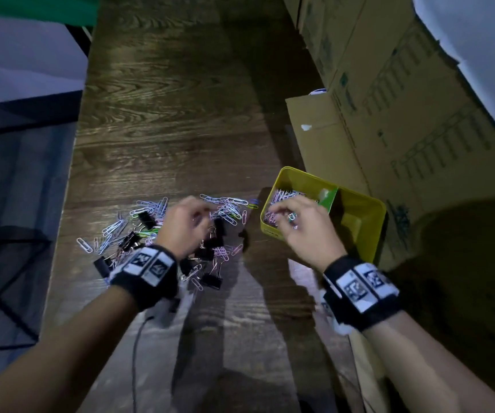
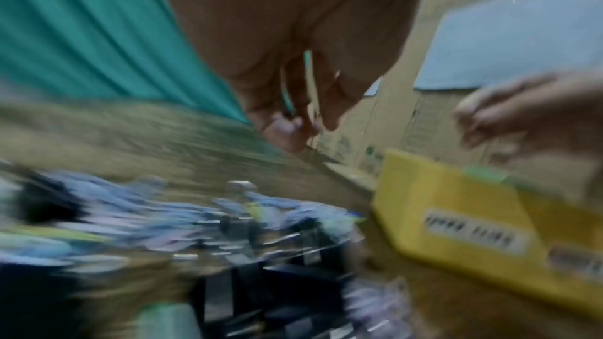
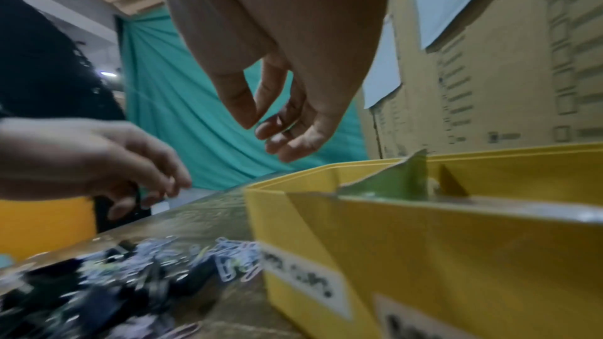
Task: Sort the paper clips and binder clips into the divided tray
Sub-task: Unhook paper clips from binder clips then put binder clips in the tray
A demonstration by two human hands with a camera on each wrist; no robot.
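Note:
A loose pile of coloured paper clips and black binder clips lies on the wooden table. Right of it stands the yellow divided tray with a green divider; its left compartment holds paper clips. My right hand hovers over that compartment, thumb and fingers apart, holding nothing; one clip shows just below its fingertips. My left hand hangs over the pile with fingers curled; in the blurred left wrist view its fingertips meet, and whether they hold a clip is unclear.
Tall cardboard boxes rise directly behind and right of the tray, with an open flap beside it. The table's left edge drops to a dark floor. A black cable trails under my left forearm. A teal curtain hangs at the far end.

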